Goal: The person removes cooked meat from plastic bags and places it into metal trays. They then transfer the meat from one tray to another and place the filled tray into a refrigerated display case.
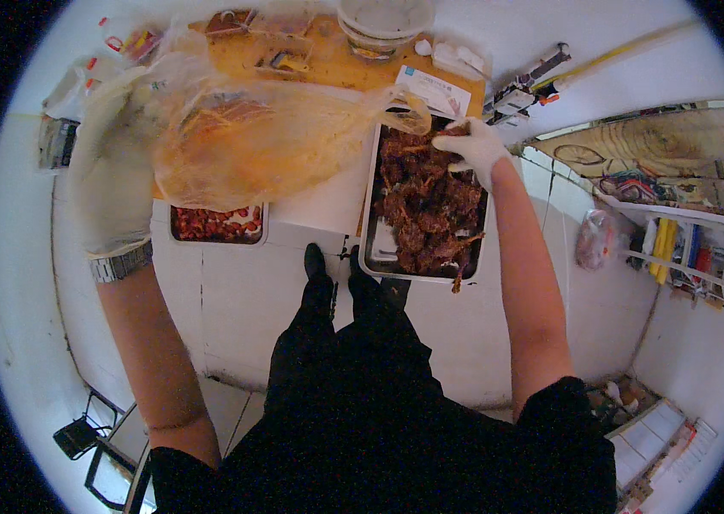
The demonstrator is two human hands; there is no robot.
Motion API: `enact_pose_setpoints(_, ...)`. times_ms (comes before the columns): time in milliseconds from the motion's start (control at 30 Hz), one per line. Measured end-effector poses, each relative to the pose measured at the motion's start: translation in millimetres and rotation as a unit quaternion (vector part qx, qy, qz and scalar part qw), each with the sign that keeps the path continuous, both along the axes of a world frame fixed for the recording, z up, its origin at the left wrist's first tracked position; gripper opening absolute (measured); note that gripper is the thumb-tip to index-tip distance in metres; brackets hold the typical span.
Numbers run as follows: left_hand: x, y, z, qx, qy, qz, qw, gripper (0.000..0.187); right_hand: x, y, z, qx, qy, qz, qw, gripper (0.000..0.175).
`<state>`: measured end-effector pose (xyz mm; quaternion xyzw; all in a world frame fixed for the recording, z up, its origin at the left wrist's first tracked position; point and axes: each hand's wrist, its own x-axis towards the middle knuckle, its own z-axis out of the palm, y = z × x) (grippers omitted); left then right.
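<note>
My left hand [114, 154], blurred in a pale glove with a metal-band watch [121, 262] at the wrist, holds up the left side of a thin translucent plastic bag [259, 138]. Its fingertips are hard to make out. Orange-brown colour shows through the bag, and a loop of it hangs over the top of a metal tray [384, 247]. Dark brown cooked meat pieces [429, 199] fill much of that tray, some with thin bones sticking out. At the tray's upper right corner, my white-gloved right hand [480, 151] has its fingers around one dark piece [455, 130].
A smaller metal tray of reddish pieces [217, 225] sits at the table's near edge. Behind stand clear containers [281, 61], a white bucket [384, 26] and a printed box [435, 90]. Right, a shelf [689, 257] holds supplies; a black chair [79, 437] stands lower left.
</note>
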<state>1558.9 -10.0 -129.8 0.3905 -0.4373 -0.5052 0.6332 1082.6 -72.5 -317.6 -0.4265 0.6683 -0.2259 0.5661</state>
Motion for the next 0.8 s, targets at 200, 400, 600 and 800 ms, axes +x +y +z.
enact_pose_setpoints(200,-16,-14,-14,0.056,0.042,-0.032,0.997,0.033,20,-18,-57,0.035,0.138,0.021,0.99,0.078)
enact_pose_setpoints(400,-29,-18,-30,0.092,0.06,-0.011,0.994,0.029,-12,82,-17,-0.086,0.299,0.13,0.941,0.071)
enact_pose_setpoints(600,-45,-21,-43,0.089,0.082,-0.042,0.992,0.031,0,170,-38,-0.115,0.32,0.178,0.924,0.062)
enact_pose_setpoints(800,-43,-27,-40,0.096,0.106,-0.042,0.989,0.03,4,172,-58,-0.172,0.292,0.094,0.936,0.046)
